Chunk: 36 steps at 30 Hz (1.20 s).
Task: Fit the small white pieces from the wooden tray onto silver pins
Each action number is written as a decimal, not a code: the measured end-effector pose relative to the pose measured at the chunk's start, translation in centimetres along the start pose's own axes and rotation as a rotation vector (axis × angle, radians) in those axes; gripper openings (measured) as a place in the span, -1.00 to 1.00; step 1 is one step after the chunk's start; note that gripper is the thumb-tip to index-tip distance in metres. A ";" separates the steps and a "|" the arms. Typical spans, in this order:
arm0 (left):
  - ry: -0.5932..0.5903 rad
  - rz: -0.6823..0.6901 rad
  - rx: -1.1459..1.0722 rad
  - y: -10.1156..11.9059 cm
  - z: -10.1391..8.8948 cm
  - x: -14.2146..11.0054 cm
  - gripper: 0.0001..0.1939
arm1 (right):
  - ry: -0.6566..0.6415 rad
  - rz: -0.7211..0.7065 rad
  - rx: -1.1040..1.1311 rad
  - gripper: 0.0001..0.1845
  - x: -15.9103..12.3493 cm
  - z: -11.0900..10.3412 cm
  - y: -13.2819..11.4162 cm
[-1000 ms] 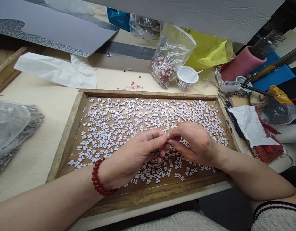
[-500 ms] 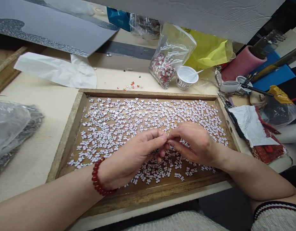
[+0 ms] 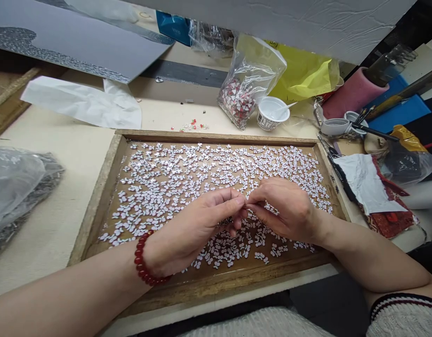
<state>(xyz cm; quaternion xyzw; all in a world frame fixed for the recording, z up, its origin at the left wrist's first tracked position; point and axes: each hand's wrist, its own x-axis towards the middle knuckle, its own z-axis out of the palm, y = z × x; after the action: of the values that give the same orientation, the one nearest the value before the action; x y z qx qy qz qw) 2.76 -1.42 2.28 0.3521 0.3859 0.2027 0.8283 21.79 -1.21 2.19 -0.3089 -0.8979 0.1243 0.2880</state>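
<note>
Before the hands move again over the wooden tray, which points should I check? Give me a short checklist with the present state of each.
1. Left hand and right hand meet fingertip to fingertip: ok.
2. Small piece pinched between them: cannot tell, too small.
3. White pieces lie inside the wooden tray: ok.
4. Tray flat on the table: ok.
5. Small white cup upright behind the tray: ok.
</note>
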 end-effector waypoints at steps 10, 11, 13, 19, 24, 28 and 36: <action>0.006 0.006 -0.014 0.2 0.1 0.0 -0.74 | 0.002 0.007 0.025 -0.97 0.1 0.0 0.0; 0.003 0.010 -0.011 0.2 0.2 0.0 -0.74 | 0.006 0.007 0.027 -0.97 0.0 0.0 0.0; -0.005 0.017 -0.002 0.2 0.2 -0.1 -0.74 | 0.014 0.013 0.027 -0.97 0.0 0.0 0.0; -0.031 0.020 0.000 0.1 0.1 0.0 -0.74 | 0.030 0.027 0.018 -0.98 -0.3 0.0 0.1; -0.040 0.021 0.005 0.2 0.1 0.0 -0.76 | 0.022 0.039 0.022 -0.98 -0.2 0.0 0.1; -0.017 0.010 -0.023 0.2 0.1 -0.1 -0.76 | 0.026 0.053 0.010 -0.97 -0.2 0.0 0.2; -0.014 0.018 -0.033 0.1 0.0 0.1 -0.76 | 0.019 0.050 0.013 -0.97 -0.3 0.2 0.2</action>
<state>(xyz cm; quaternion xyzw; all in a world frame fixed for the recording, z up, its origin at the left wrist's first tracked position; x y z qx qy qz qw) 2.80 -1.33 2.28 0.3432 0.3733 0.2140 0.8349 21.95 -1.20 1.84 -0.3306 -0.8862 0.1346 0.2952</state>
